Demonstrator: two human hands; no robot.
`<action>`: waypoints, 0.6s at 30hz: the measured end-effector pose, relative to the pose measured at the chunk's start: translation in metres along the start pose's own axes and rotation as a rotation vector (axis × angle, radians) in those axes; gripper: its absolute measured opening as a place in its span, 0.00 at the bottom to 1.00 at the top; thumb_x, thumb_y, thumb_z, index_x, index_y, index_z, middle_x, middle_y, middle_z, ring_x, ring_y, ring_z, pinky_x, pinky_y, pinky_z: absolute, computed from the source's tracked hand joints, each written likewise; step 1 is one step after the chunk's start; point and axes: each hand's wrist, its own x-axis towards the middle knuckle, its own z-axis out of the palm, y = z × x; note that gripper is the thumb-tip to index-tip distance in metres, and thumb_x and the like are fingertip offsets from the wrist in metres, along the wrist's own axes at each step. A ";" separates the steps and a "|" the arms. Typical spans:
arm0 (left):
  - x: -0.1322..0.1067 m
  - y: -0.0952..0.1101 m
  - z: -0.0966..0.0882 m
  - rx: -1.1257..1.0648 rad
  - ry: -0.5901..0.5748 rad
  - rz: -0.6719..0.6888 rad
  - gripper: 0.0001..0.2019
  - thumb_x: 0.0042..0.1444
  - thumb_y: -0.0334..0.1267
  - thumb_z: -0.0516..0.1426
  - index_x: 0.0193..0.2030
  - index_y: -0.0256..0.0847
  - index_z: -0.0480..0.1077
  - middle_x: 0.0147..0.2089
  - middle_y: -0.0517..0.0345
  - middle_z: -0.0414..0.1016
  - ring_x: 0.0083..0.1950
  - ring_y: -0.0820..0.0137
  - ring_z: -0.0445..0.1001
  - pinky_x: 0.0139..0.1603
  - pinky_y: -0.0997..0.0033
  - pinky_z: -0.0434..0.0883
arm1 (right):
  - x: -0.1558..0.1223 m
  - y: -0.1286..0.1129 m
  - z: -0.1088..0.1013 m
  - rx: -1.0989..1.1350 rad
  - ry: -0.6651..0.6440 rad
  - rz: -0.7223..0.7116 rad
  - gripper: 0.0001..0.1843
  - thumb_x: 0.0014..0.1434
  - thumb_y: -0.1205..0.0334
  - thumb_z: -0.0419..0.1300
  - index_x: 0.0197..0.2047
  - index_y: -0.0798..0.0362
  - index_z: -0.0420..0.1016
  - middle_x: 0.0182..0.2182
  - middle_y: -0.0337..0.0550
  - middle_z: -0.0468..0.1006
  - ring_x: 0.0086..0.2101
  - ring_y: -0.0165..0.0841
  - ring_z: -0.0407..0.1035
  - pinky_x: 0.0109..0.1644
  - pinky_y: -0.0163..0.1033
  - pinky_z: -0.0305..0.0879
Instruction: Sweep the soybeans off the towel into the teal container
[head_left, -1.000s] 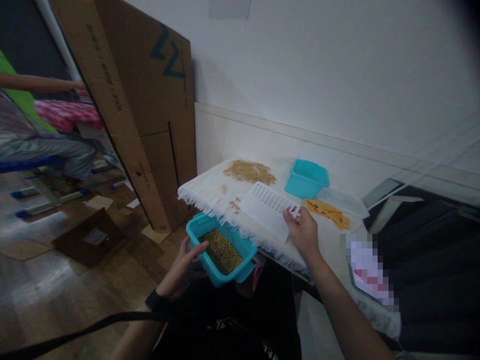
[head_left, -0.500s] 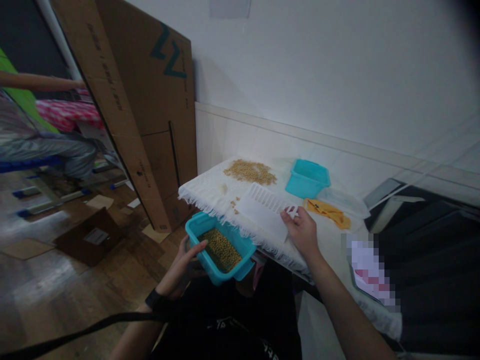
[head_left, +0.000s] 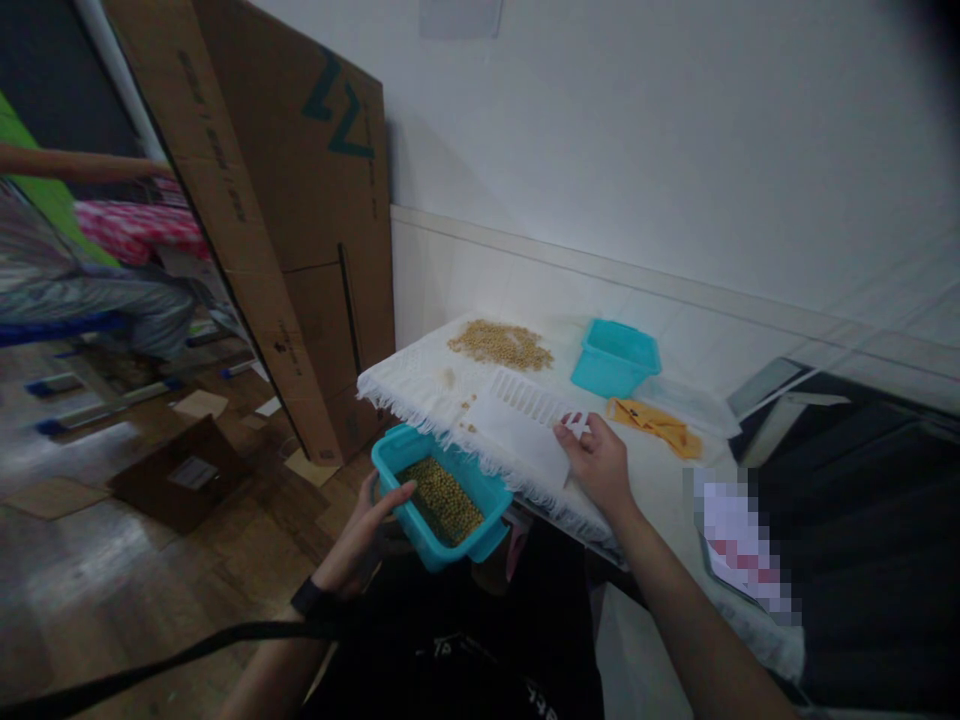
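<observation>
Since a second ago, the white slotted board [head_left: 517,425] has slid a little leftward over the cloth, carried by my right hand [head_left: 596,462], while my left hand [head_left: 377,520] has stayed put. Both my forearms reach forward from the lower edge of the view, the right one slanting in to the left, the left one rising to the right. My right thumb and fingers are pinched narrow on the board's right end; my left thumb hooks over a tub's rim, the fingers outside its wall. Around me I count one tall cardboard box [head_left: 300,200] to the left, one white fringed cloth [head_left: 405,375] over the table, and two teal tubs: the held tub [head_left: 427,543], just below the fringe, and a second tub [head_left: 613,375] on the table. One yellow cloth [head_left: 656,427] lies near that one. Beans sit in one heap [head_left: 501,343] beyond the board, one batch [head_left: 448,505] inside my tub, and a few strays [head_left: 466,403] by the board's left edge, too small to count.
</observation>
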 end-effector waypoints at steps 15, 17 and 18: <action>0.001 0.001 -0.001 -0.004 0.017 -0.014 0.52 0.54 0.51 0.74 0.79 0.57 0.51 0.66 0.40 0.78 0.46 0.51 0.89 0.43 0.48 0.86 | 0.003 0.005 -0.003 0.081 0.066 0.042 0.30 0.56 0.28 0.69 0.39 0.47 0.71 0.23 0.39 0.80 0.21 0.36 0.74 0.22 0.37 0.67; 0.001 0.001 -0.001 -0.008 0.015 -0.017 0.52 0.55 0.51 0.74 0.80 0.57 0.49 0.65 0.39 0.79 0.45 0.51 0.89 0.43 0.47 0.87 | 0.004 0.006 -0.003 0.080 0.122 0.039 0.32 0.55 0.27 0.69 0.41 0.48 0.72 0.25 0.41 0.82 0.24 0.38 0.76 0.24 0.38 0.69; 0.001 0.001 -0.001 -0.006 0.014 -0.019 0.53 0.56 0.50 0.74 0.80 0.57 0.48 0.64 0.39 0.80 0.45 0.51 0.89 0.43 0.48 0.87 | 0.005 0.007 -0.003 0.076 0.129 0.040 0.32 0.55 0.27 0.69 0.41 0.48 0.72 0.25 0.41 0.82 0.24 0.38 0.76 0.24 0.38 0.69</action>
